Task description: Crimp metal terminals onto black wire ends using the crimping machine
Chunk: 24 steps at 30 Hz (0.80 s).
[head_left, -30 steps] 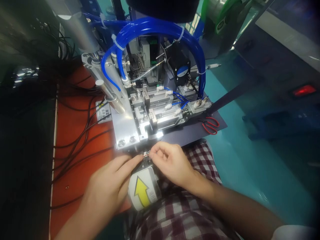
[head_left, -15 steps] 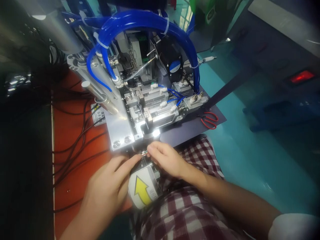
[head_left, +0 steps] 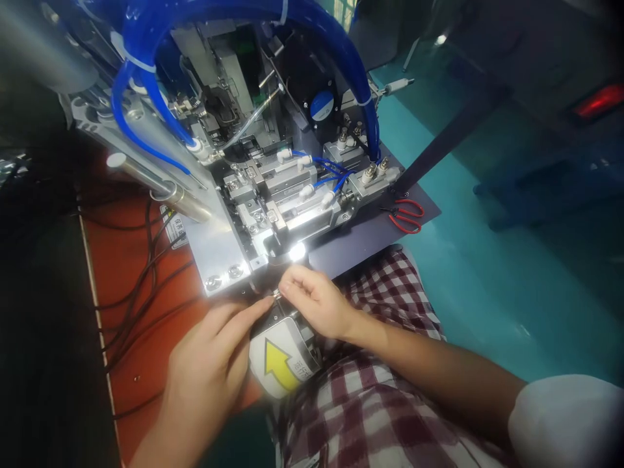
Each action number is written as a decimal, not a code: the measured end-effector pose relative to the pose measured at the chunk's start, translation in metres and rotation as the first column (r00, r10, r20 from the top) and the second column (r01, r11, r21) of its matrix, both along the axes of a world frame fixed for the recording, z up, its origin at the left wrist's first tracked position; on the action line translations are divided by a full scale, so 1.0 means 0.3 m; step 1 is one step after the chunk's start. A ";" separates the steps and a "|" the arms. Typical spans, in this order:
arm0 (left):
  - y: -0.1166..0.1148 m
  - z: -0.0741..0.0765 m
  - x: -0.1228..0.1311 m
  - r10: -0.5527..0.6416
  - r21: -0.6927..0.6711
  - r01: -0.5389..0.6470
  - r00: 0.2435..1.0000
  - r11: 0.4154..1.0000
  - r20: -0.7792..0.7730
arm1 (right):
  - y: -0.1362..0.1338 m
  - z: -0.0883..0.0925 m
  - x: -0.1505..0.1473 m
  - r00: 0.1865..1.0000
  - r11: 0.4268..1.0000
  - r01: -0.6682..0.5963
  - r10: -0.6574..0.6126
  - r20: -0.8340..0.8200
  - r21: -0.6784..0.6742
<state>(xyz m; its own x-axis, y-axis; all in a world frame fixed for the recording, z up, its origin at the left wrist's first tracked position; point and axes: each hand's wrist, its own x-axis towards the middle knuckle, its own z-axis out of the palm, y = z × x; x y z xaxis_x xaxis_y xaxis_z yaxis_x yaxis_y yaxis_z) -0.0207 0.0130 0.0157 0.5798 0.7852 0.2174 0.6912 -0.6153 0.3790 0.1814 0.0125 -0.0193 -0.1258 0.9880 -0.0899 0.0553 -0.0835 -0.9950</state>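
Observation:
Just in front of the machine's front edge, my two hands meet over a small shiny metal piece (head_left: 277,294). My right hand (head_left: 319,304) is closed, pinching the piece's right end between thumb and bent fingers. From the other side, my left hand (head_left: 207,348) reaches in with its forefinger stretched to the piece's left end. The left thumb is hidden beneath, and the piece is too small to name. Below the fingertips is a rounded white cover with a yellow arrow (head_left: 279,365). A bright lamp (head_left: 297,251) shines right behind my right hand.
The machine carries metal slide blocks (head_left: 307,224), a thick blue hose bundle (head_left: 358,65) and a metal plate (head_left: 214,253). Red-handled snips (head_left: 408,216) lie on the dark base plate at right. Black cables (head_left: 141,286) cross the orange surface at left.
The view has shifted, so the machine appears lower and further left, and closer. Both hands stay together at the small metal piece, with only slight finger movement.

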 end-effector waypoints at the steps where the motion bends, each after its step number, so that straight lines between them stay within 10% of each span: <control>1: -0.002 0.000 -0.002 0.013 -0.004 -0.013 1.000 1.000 -0.006 | -0.001 -0.006 -0.004 0.999 0.999 0.012 -0.014 -0.041 -0.033; 6: -0.014 0.015 -0.003 0.040 0.003 -0.039 0.998 0.999 -0.047 | -0.003 -0.016 -0.011 0.982 0.985 -0.024 -0.009 -0.188 -0.170; 13: -0.027 0.027 0.019 -0.009 0.256 0.080 0.964 0.963 -0.265 | -0.007 -0.006 0.002 1.000 0.999 -0.002 0.002 -0.007 -0.033; 19: -0.014 0.038 0.019 -0.037 0.255 0.096 0.973 0.962 -0.226 | 0.000 -0.042 0.011 0.959 0.972 -0.067 0.000 -0.283 -0.227; 24: -0.013 0.046 0.012 -0.042 0.266 0.122 0.956 0.956 -0.289 | -0.006 -0.004 0.023 0.996 0.989 -0.055 0.045 -0.079 -0.134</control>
<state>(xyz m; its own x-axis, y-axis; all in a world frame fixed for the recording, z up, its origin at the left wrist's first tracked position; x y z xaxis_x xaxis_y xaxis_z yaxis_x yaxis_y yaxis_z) -0.0171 0.0092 0.0293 0.7081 0.6636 0.2413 0.6864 -0.7270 -0.0150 0.1885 0.0106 -0.0205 -0.1860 0.9595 -0.2116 -0.0120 -0.2176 -0.9760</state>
